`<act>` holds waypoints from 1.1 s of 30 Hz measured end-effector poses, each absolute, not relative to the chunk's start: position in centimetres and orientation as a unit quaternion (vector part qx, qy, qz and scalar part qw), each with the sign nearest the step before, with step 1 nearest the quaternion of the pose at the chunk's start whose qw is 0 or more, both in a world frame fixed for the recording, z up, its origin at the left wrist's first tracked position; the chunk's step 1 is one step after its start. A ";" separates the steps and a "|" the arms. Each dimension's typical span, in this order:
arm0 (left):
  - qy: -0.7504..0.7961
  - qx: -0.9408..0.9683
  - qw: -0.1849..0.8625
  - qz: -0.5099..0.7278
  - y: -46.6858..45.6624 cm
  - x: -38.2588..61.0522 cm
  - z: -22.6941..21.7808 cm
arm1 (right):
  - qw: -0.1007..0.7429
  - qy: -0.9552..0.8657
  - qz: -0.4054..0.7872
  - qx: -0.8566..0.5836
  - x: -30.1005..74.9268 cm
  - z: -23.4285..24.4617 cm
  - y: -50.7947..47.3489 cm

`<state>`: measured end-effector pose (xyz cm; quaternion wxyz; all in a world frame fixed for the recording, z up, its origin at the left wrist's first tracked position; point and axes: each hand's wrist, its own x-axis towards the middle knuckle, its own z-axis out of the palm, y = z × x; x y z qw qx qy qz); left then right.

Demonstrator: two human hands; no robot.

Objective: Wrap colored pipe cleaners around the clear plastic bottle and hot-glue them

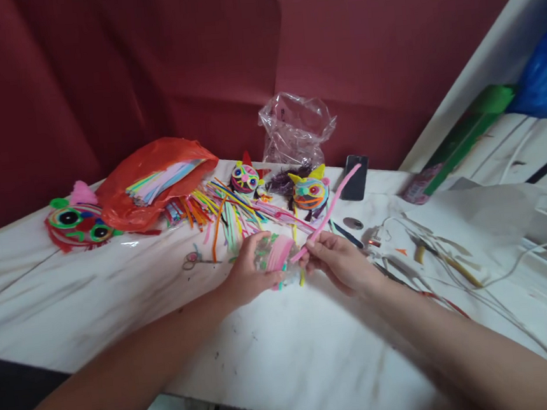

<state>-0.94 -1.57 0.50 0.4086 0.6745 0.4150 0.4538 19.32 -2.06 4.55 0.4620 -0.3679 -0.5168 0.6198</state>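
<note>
My left hand [253, 267] is closed around a clear, rounded piece [278, 253] that has pink strips across it and bits of green on it. Its full shape is partly hidden by my fingers. Between thumb and fingers, my right hand [333, 257] pinches a pink pipe cleaner [335, 203]. The pipe cleaner's long end points up and to the right, and its short end reaches the clear piece; whether they touch I cannot tell. Just behind my hands lies a spread of loose coloured pipe cleaners [234, 218].
A red bag [154, 153] of pipe cleaners lies behind left, beside a colourful mask-like figure [81, 222]. Two smaller figures, one pink-faced [245, 177], one yellow-eared [311, 192], stand behind. Scissors [195, 260] lie left; a phone [355, 177], pliers [444, 260] and cables [492, 300] lie right.
</note>
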 end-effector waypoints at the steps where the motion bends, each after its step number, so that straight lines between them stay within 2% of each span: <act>1: 0.412 0.678 0.406 0.453 -1.6 -0.9 0.4 | 0.466 -0.520 0.615 -0.366 19.1 4.4 -2.4; 7: 0.403 0.701 0.372 0.456 -1.6 -1.0 0.5 | 0.479 -0.533 0.589 -0.373 18.4 4.1 -2.8; 19: 0.413 0.706 0.386 0.426 -1.3 -1.2 0.6 | 0.490 -0.555 0.546 -0.393 18.0 3.8 -3.3; 26: 0.412 0.719 0.335 0.448 -1.6 -1.0 0.7 | 0.498 -0.575 0.498 -0.417 17.7 3.4 -3.9; 33: 0.384 0.758 0.265 0.455 -2.0 -0.7 0.7 | 0.493 -0.584 0.498 -0.410 17.6 3.3 -4.2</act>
